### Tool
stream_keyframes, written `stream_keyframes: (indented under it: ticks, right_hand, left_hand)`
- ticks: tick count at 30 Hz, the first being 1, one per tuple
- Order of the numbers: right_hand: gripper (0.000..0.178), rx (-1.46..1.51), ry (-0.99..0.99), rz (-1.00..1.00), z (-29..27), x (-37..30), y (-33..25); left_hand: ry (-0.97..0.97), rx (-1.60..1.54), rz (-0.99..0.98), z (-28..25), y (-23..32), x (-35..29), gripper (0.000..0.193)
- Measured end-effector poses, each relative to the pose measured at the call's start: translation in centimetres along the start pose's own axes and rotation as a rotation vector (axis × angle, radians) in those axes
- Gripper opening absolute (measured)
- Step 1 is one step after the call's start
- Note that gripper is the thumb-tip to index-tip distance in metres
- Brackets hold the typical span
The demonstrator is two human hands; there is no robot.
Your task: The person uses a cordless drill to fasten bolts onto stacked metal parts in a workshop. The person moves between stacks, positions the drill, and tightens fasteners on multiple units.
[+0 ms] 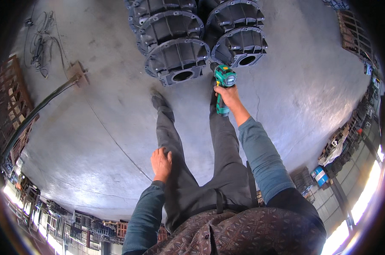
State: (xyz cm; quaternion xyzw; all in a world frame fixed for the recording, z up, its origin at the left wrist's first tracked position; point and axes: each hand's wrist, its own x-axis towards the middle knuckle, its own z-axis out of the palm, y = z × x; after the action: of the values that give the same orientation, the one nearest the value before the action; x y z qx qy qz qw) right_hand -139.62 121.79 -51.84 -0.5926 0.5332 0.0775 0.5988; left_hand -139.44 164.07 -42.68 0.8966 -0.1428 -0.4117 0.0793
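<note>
Grey, smooth concrete-like flooring (290,89) spreads under everything, crossed by thin cracks. At its far side stand two rows of dark grey, bell-shaped metal housings (177,55) with bolt-holed rims; the nearest in each row shows a round opening low on its front. The person's dark grey trousers (222,148) come next, both legs reaching toward the housings. Along the left edge is a rust-brown metal lattice frame (14,97), and beyond it a loose tangle of dark cable (41,46) lies on the floor. A blue cylindrical drum (319,176) stands far to the right.

The green-and-black cordless drill (225,77) is in front of the right row, its dark nose at the nearest housing's lower left rim; contact cannot be told. The right hand (230,97) has its fingers clamped around the drill's handle. The left hand (161,164), holding nothing, is at the left thigh, fingers close together and slightly bent.
</note>
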Motion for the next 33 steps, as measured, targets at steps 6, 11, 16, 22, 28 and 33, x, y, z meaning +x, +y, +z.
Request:
stream_keyframes:
  ticks: [6,11,16,22,28,33]
  right_hand:
    - [0.021,0.051,-0.017,0.042,1.0,4.5,2.4]
    - [0.022,0.076,-0.015,0.082,1.5,5.8,2.9]
    - [0.02,0.003,-0.019,0.081,2.2,6.6,2.7]
    - [0.019,-0.05,0.056,0.063,3.4,6.3,3.1]
    - [0.017,-0.032,0.07,0.062,3.4,6.5,3.3]
    - [0.022,0.135,-0.065,0.072,2.3,7.0,3.1]
  left_hand:
    - [0.017,-0.027,-0.037,1.9,0.5,1.4,0.038]
    - [-0.082,0.024,-0.088,2.4,0.7,2.3,0.037]
    - [-0.075,0.057,-0.067,2.4,0.8,3.3,0.034]
    - [-0.088,0.055,-0.07,2.4,0.6,3.8,0.032]
    - [-0.083,0.025,-0.086,2.4,0.0,3.9,0.029]
    - [-0.087,0.02,-0.088,2.4,-0.4,4.1,0.028]
